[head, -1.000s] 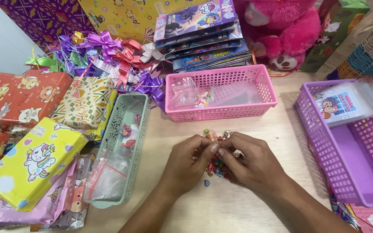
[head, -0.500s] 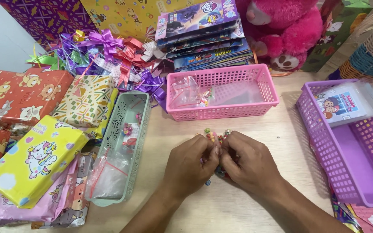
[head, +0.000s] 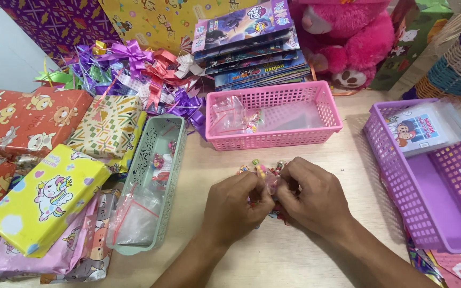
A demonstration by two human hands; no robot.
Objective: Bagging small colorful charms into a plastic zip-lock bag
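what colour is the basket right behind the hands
Pink, a slotted plastic basket holding small clear bags, shown in the head view, just beyond the left hand and right hand.

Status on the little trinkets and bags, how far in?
Done: wrapped gift boxes are stacked at left, and one filled clear bag lies in the pink basket. In hand: left hand and right hand pinch small colourful trinkets together over the table. Left: empty clear bags sit in the green tray; the purple basket holds only a card pack.

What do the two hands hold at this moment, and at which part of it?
Both the left hand and the right hand pinch a cluster of small colourful trinkets between their fingertips, above the table. The exact place of the hold is hidden.
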